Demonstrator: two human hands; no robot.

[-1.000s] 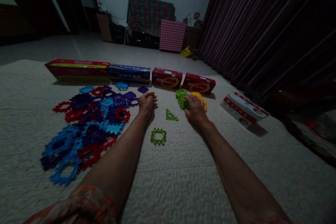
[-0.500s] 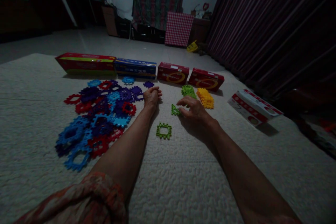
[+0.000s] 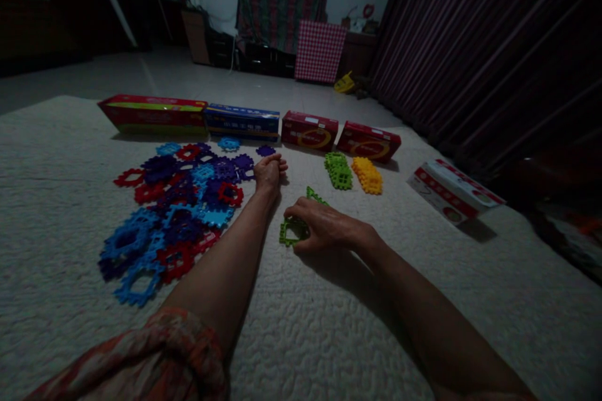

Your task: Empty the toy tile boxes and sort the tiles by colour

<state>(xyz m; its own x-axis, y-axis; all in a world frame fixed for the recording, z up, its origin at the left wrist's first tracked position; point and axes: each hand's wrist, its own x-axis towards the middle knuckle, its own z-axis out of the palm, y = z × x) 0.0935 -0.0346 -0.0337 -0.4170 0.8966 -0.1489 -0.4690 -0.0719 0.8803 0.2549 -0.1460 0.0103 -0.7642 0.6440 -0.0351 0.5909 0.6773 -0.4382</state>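
Observation:
My right hand (image 3: 320, 227) lies over a green square frame piece (image 3: 288, 233) on the white quilted mat (image 3: 329, 326), fingers closing on it. A green triangle piece (image 3: 314, 195) sits just beyond that hand. My left hand (image 3: 269, 170) rests as a fist on the mat beside a spread of blue, purple and red interlocking pieces (image 3: 174, 207). Farther back lie a stack of green pieces (image 3: 338, 170) and a stack of yellow pieces (image 3: 367, 175).
Several boxes line the mat's far edge: a red-green box (image 3: 153, 111), a blue box (image 3: 242, 120), two red boxes (image 3: 309, 130) (image 3: 368, 140). A white-red box (image 3: 454, 191) lies at right. Dark curtains (image 3: 493, 44) hang on the right; furniture stands across the floor.
My right hand drew back from the green and yellow stacks, passed the green triangle, and came down on the green square frame. The left fist stayed where it was.

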